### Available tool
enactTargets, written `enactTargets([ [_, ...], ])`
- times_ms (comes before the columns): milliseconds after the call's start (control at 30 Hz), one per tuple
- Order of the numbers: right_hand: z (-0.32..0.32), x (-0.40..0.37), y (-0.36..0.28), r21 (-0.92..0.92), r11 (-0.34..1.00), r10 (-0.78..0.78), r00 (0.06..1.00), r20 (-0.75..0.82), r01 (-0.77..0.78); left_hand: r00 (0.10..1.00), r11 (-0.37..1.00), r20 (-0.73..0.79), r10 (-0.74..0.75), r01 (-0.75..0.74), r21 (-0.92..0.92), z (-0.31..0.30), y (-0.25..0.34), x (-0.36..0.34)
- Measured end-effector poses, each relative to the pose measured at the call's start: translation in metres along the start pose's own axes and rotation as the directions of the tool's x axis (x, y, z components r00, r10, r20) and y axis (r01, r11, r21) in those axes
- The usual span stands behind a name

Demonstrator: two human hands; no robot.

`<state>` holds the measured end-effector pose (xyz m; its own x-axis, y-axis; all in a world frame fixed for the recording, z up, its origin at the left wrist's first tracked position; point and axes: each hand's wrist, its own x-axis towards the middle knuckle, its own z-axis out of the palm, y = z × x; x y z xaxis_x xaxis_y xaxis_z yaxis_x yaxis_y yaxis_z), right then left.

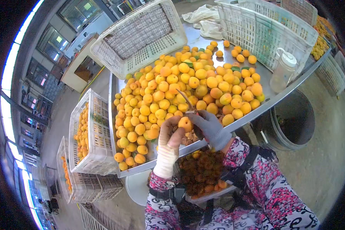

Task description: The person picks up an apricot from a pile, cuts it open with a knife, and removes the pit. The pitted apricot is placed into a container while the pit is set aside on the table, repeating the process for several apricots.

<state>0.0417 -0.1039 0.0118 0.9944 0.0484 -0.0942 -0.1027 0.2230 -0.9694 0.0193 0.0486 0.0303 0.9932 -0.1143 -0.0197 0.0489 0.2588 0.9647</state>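
My left hand (pixel 168 140), wrapped in white at the wrist and palm with bare fingertips, pinches an apricot (pixel 185 124) over the near edge of the metal table. Close against the same fruit is my right hand (pixel 212 128) in a grey glove. It is closed around a hand tool with a thin, curved metal tip (pixel 184 99) that points up and away; its handle is mostly hidden by the fingers. Just beyond both hands spreads a big heap of apricots (pixel 161 92) with a few green leaves. Pitted-looking scraps lie under the fingers.
A tilted white crate (pixel 138 36) stands behind the heap, and another crate (pixel 257 32) at right beside a plastic bottle (pixel 283 71). Fruit-filled crates (pixel 97 142) are stacked at left. A dark bucket (pixel 295 122) stands right; a container of darker fruit (pixel 203 172) sits below the table edge.
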Motion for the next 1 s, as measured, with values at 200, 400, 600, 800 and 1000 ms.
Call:
enactTargets([
  [200, 0.000, -0.001, -0.004, -0.282, 0.953, -0.109, 0.994, 0.018, 0.110, 0.972, 0.960, 0.234, 0.021, -0.085, 0.267, -0.004, 0.007, -0.004],
  [400, -0.002, -0.018, -0.014, -0.458, 0.764, -0.412, 0.890, 0.197, 0.455, 0.994, 0.998, 0.112, -0.003, -0.003, 0.056, -0.018, 0.026, -0.005],
  [600, 0.002, -0.035, -0.016, -0.601, 0.722, -0.154, 0.926, 0.345, 0.344, 0.989, 0.998, 0.135, 0.064, -0.067, 0.021, -0.023, 0.027, -0.004],
  [800, 0.011, -0.042, -0.018, -0.585, 0.757, -0.139, 0.946, 0.292, 0.292, 0.990, 0.997, 0.133, 0.046, -0.053, 0.050, -0.030, 0.019, 0.000],
  [1000, 0.027, -0.044, 0.017, -0.567, 0.798, -0.098, 0.973, 0.208, 0.202, 0.998, 0.995, 0.056, 0.022, -0.016, -0.100, -0.009, 0.009, -0.003],
])
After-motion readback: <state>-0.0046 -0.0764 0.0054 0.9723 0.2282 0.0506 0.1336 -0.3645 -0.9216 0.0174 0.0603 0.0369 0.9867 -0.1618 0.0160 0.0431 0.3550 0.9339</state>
